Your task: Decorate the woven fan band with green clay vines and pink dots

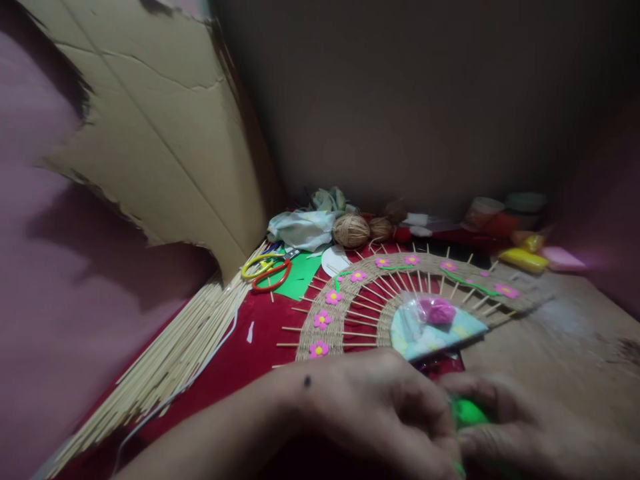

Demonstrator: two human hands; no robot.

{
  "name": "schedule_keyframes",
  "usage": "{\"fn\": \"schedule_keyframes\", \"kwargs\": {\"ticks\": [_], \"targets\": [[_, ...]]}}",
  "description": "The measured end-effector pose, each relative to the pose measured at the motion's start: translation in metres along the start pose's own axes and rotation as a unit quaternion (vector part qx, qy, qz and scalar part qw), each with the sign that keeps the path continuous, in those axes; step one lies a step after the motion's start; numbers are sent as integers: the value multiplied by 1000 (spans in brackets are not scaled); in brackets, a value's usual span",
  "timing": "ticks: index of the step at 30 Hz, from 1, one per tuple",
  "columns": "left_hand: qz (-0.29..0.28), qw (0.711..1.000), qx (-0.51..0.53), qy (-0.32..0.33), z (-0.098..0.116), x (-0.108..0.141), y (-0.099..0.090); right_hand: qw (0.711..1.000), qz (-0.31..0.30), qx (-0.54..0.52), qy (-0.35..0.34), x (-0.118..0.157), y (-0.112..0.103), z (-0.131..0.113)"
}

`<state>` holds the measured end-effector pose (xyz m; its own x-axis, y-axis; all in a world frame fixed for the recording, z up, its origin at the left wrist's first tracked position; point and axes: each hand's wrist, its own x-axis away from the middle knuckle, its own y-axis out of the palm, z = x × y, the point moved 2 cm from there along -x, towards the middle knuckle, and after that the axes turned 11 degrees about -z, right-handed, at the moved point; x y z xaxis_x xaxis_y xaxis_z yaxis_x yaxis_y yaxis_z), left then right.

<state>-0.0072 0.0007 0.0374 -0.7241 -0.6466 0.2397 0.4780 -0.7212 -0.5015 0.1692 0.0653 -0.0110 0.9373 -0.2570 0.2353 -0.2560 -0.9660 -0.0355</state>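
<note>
The left hand (385,400) and the right hand (510,417) are both bare; the left forearm (220,420) is bare too, smooth in outline and slightly narrower towards the wrist (295,390); near that wrist sits one small, roundish, nearly black spot (307,381), too small to tell whether it is a skin mark or a speck; the right hand's outer part is blurred and dim.

A dark red surface (217,343) is being adjoined at right by a brown surface (575,333). A bundle of pale sticks (175,353), a green sheet (301,273) and a twine ball (351,231) are being borne on the red; a flowered woven arch (334,335) is being supported across both. A yellow packet (523,261) is apparently being carried on the brown.
</note>
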Motion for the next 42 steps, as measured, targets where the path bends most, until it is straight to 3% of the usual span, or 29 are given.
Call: {"fn": "schedule_keyframes", "kwargs": {"ticks": [2, 4, 7, 10, 14, 19, 23, 25, 27, 32, 37, 42], "targets": [[-75, 961, 265, 15, 1, 7, -4, 1000, 7, 11, 3, 0, 0, -2], [-79, 906, 415, 26, -1, 10, -7, 999, 19, 30, 2, -1, 2, -3], [-53, 866, 496, 46, -7, 3, -5, 987, 53, 144, -42, -4, 8, -3], [-7, 854, 513, 81, -14, -10, -2, 949, 119, 277, -89, -11, 15, 3], [60, 860, 502, 71, -21, -18, -1, 929, 169, 318, -83, -16, 19, 6], [118, 887, 447, 20, -21, -17, -3, 927, 187, 307, -106, -3, 18, -20], [211, 931, 297, 35, -12, -16, -5, 978, 166, 66, -103, 0, 12, -22], [259, 948, 173, 59, -8, -16, -6, 984, 137, -56, -100, -3, 10, -14], [287, 951, 85, 78, -6, -15, -4, 981, 123, -113, -97, -8, 10, -7], [288, 952, 30, 101, -12, -14, 2, 975, 130, -151, -95, -12, 13, -2], [284, 955, 62, 55, -12, -16, 4, 969, 153, -161, -106, -11, 9, -5], [280, 957, 53, 55, -10, -15, 2, 933, 164, -287, -145, -13, 3, -5]]}}
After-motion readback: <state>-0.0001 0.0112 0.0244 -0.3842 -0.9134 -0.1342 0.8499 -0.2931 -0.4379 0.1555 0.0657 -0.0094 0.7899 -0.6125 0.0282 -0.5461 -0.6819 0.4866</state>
